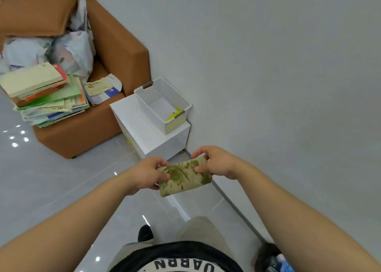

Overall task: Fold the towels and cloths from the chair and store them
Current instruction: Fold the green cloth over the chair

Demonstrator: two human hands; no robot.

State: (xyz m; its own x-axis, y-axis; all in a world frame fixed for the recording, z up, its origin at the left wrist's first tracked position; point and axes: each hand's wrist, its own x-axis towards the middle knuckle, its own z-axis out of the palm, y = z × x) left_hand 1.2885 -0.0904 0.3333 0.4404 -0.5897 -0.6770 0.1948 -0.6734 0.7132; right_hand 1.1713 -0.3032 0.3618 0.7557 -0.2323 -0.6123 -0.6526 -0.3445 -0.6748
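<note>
A small green-patterned beige cloth [184, 176], folded into a thick rectangle, hangs in the air in front of me. My left hand [147, 173] pinches its left end between thumb and fingers. My right hand [216, 162] grips its upper right end with curled fingers. The brown chair [121, 46] stands at the upper left. Pale crumpled cloths [68, 49] lie on its seat. A white perforated basket [162, 104] with something yellow inside stands beyond the cloth on a white cabinet [144, 135].
A stack of books and papers [45, 94] lies on the chair's seat, with a brown cushion [35, 9] above it. The grey wall fills the right side. Glossy grey floor tiles lie below my arms, and my shoes show near the bottom.
</note>
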